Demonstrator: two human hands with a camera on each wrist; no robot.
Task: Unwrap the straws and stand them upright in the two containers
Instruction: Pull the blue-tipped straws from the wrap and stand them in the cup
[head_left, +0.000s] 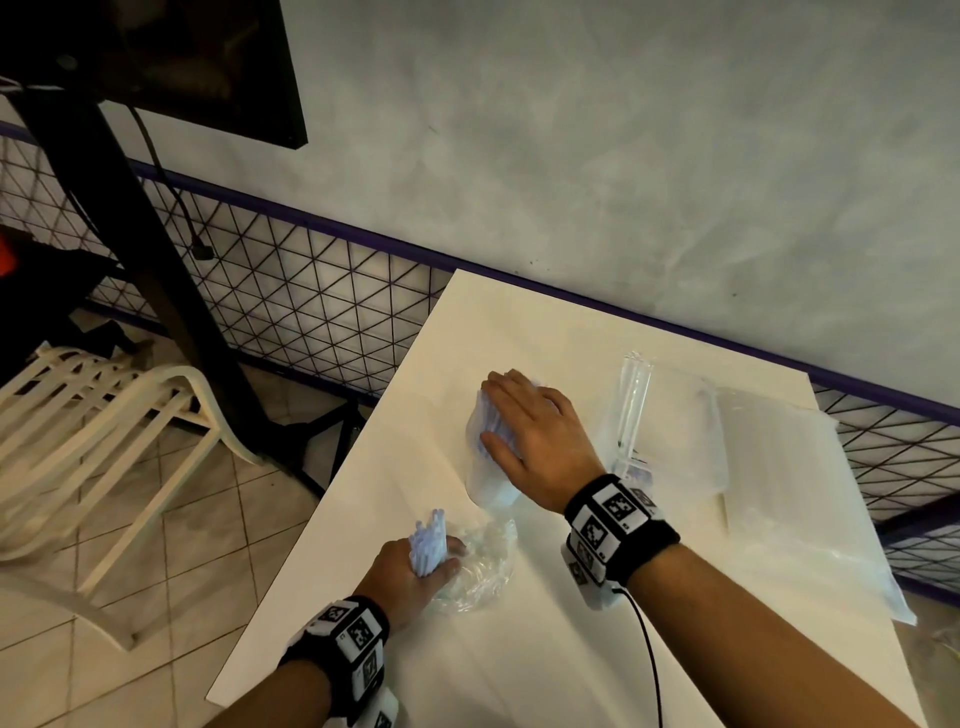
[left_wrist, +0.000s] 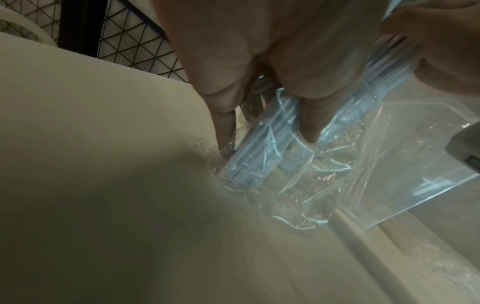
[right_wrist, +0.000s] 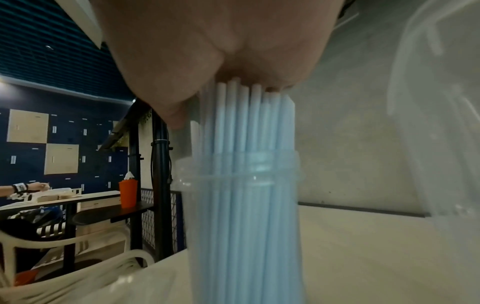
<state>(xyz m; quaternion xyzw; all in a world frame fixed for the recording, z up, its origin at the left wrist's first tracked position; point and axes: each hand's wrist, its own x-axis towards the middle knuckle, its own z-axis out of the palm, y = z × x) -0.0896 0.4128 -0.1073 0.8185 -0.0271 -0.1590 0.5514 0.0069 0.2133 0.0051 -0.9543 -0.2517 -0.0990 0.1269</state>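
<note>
A clear container (head_left: 485, 483) full of upright pale blue straws (right_wrist: 246, 123) stands mid-table. My right hand (head_left: 524, 426) lies flat on the straw tops, and the right wrist view shows the palm (right_wrist: 207, 51) pressing on them. Nearer the front, my left hand (head_left: 415, 571) grips a bundle of pale blue straws (head_left: 428, 540), held upright with its lower end inside crumpled clear wrap (head_left: 478, 566). In the left wrist view, the fingers (left_wrist: 309, 119) curl round the wrapped bundle (left_wrist: 259, 144). A second tall clear container (head_left: 634, 410) stands to the right of my right hand.
Clear plastic bags (head_left: 779, 467) lie along the right side of the white table (head_left: 519, 649). The table's left edge drops to a tiled floor with a white chair (head_left: 104, 415). A wire mesh fence (head_left: 311, 291) and a grey wall stand behind.
</note>
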